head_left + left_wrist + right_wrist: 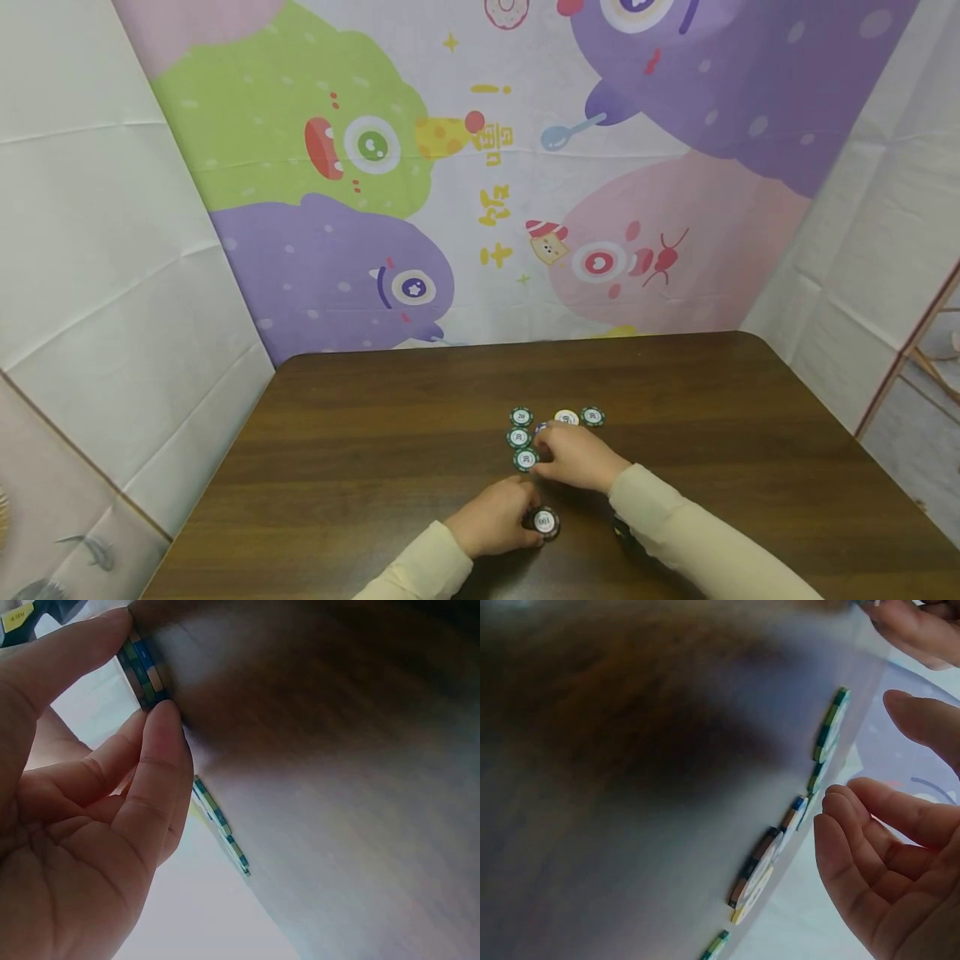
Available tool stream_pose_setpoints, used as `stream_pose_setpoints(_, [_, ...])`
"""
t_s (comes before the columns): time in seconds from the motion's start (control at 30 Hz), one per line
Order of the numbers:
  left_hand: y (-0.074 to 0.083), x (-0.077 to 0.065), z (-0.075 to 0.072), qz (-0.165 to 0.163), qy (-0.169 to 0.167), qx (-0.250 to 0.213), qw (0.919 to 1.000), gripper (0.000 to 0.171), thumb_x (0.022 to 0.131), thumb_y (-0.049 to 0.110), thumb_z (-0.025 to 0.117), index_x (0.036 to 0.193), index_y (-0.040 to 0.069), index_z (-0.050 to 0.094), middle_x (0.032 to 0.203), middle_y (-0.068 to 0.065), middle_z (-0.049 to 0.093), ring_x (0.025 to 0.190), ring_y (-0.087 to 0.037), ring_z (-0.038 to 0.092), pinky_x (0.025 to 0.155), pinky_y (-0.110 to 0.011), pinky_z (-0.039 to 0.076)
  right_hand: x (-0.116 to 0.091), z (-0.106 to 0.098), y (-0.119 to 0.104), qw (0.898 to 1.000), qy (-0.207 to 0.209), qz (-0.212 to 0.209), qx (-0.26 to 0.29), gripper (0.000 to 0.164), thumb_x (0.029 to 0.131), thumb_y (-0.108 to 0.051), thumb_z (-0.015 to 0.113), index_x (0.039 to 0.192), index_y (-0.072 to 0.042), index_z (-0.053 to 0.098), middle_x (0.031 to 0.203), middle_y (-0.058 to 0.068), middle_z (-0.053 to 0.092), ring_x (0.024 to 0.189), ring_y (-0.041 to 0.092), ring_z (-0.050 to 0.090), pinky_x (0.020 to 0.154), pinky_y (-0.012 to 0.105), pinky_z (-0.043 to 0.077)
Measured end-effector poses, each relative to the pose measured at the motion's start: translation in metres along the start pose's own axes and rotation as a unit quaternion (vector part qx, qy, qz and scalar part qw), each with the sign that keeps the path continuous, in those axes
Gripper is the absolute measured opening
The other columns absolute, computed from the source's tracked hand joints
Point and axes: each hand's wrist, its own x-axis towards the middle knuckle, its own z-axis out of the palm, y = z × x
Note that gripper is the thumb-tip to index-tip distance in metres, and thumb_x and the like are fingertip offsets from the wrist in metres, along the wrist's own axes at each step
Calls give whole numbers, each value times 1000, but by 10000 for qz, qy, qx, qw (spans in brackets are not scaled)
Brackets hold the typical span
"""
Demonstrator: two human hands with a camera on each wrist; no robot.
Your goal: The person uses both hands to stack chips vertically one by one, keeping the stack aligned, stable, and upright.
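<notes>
My left hand (498,517) pinches a short stack of poker chips (546,522) near the table's front, a black chip marked 100 on top. In the left wrist view, thumb and fingertips grip the stack's striped edges (144,671). My right hand (577,457) is over the laid-out chips, partly covering a blue chip (541,427). In the right wrist view its fingers are loosely bent with nothing between them and the thumb. Beside it, green chips (518,437) form a short column. A dark chip (754,864) lies near a yellow-edged chip (751,897), mostly hidden in the head view.
Another green chip (592,416) lies to the right of the yellow-edged one. A black object with a yellow mark (622,530) sits partly hidden under my right forearm. The brown wooden table (360,467) meets a cartoon-printed cloth (480,308) at its far edge.
</notes>
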Motion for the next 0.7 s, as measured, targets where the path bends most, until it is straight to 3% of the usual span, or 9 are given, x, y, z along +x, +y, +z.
stream_pose_setpoints(0.2, [0,1,0,14,10,42,10000,33,72,24,85,95,10,66,88,6,62,76,0,49,70,-16,45,8,4,0,9999,-142,95,15,23,83,-26,76,91,-6,69,89,3,62,71,10,47,62,27,43])
stream_pose_setpoints(0.47, [-1,1,2,68,74,82,9999,33,72,25,85,94,10,66,88,7,61,76,0,49,71,-16,45,14,7,-1,9997,-156,-32,-178,28,82,-30,78,70,-15,58,79,-1,53,65,10,40,57,26,35])
stream_pose_setpoints(0.7, [-1,0,1,57,37,6,10000,33,73,24,84,95,9,65,88,6,61,75,0,48,70,-16,44,19,11,-2,9995,-209,45,-244,27,81,-30,79,70,-15,59,88,1,58,67,12,43,61,28,38])
